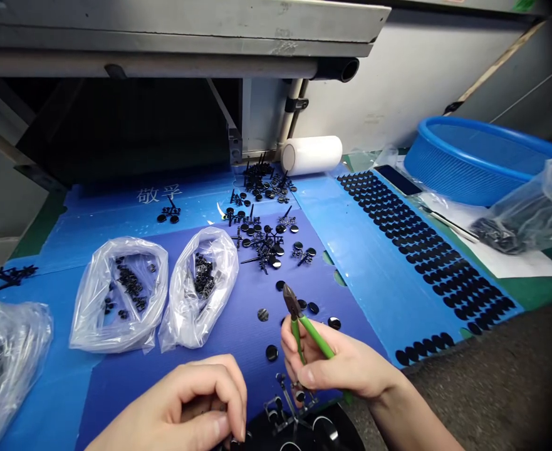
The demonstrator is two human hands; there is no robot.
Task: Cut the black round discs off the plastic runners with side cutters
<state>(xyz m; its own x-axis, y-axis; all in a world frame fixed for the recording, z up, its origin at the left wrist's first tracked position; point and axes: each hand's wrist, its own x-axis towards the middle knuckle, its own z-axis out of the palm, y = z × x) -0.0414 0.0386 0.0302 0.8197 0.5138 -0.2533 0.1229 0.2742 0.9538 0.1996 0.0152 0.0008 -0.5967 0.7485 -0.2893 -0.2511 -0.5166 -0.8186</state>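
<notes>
My right hand (341, 363) is closed around green-handled side cutters (311, 329), whose dark jaws point up and away. Below its fingers is a black plastic sprue (287, 401) with small parts on its branches; whether the fingers also touch it I cannot tell. My left hand (186, 401) is curled, thumb against fingers, at the bottom of the view. Something small and dark shows at its fingertips, mostly hidden. Under both hands lies a dark round surface (346, 426) with shiny discs. Loose black discs (272, 352) are scattered just beyond on the purple sheet (238, 326).
Two open plastic bags (88, 313) (182, 326) hold small black parts. More sprues (261, 181) pile up behind. Rows of black discs (426, 250) cover the right side, near a blue basket (458, 169). A white roll (316, 155) lies under the metal frame (163, 37).
</notes>
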